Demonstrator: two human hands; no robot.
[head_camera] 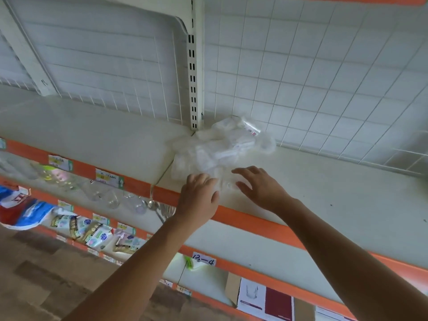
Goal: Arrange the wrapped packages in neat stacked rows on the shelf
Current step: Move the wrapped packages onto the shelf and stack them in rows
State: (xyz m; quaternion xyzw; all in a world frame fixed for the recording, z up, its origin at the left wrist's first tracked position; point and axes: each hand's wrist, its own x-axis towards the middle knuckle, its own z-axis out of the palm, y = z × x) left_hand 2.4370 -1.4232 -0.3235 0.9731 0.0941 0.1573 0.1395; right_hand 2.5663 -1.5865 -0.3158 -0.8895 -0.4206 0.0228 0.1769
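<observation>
Hands: left hand (199, 200) lies with bent fingers on the nearest clear wrap, grip unclear; right hand (257, 186) spread loose beside it.
Packages: wrapped packages (222, 151) heaped untidily on the shelf (324, 193), near its upright (192, 77).
Progress: no rows visible; nearly everything seems left.

Bright even light, soft motion blur, wide-angle edge bending.

Your wrapped packages (220, 154) blur into one clear-plastic heap, so you cannot count them. Your left hand (199, 200) hides its own fingertips; whether it grips the wrap is unclear. The price labels (60, 162) along the shelf edge (243, 220) are unreadable.
</observation>
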